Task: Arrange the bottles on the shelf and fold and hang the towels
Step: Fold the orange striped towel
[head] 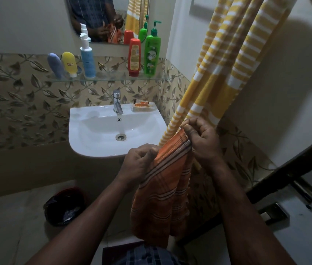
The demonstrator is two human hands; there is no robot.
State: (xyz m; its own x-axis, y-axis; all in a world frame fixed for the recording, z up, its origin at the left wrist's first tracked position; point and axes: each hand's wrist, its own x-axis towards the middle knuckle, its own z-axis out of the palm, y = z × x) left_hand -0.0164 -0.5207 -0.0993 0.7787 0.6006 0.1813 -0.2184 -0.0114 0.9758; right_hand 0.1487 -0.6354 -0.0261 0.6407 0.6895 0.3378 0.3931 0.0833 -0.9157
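Holding the Orange Towel at the Sink

Pinching the orange towel (162, 188) along its gathered top edge, my left hand (140, 163) and right hand (201, 142) grip it in front of the sink (86, 138). A yellow striped towel (227, 64) hangs just behind. Five bottles stand on the glass shelf (113, 77).
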